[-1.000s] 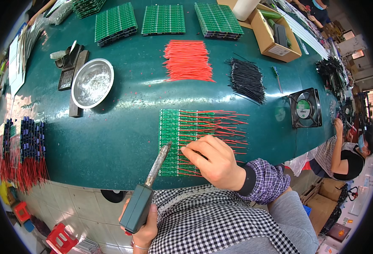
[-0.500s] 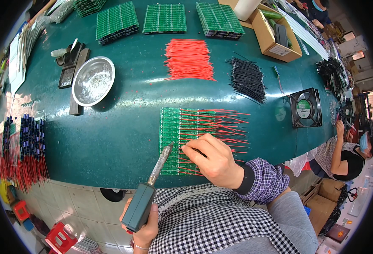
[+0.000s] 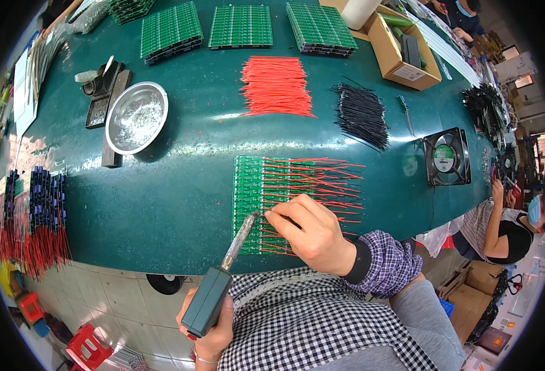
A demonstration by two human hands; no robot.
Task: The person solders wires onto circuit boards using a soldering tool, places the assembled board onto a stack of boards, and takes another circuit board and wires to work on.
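Observation:
A green panel of circuit boards (image 3: 246, 188) lies on the table in front of me, with a row of red wires (image 3: 337, 185) attached and fanning off to the right. My left hand (image 3: 223, 328) is wrapped round the dark green handle of a soldering iron (image 3: 208, 300). Its tip rests at or just above the panel, close to the fingertips of my right hand (image 3: 314, 238). Thumb and forefinger of that hand are pinched over the row of wire ends, on what looks like a red wire; the fingers mostly hide it.
Beyond the panel lie piles of red wires (image 3: 276, 86) and black wires (image 3: 362, 115). A metal bowl (image 3: 118, 141) stands left, a fan (image 3: 445, 157) right. Stacked green panels (image 3: 240, 28) line the back; wired boards (image 3: 48, 198) sit far left. A co-worker (image 3: 501, 229) is at right.
The soldering iron in my left hand has shifted slightly right, its tip now closer to my right fingertips. My right hand has hardly moved.

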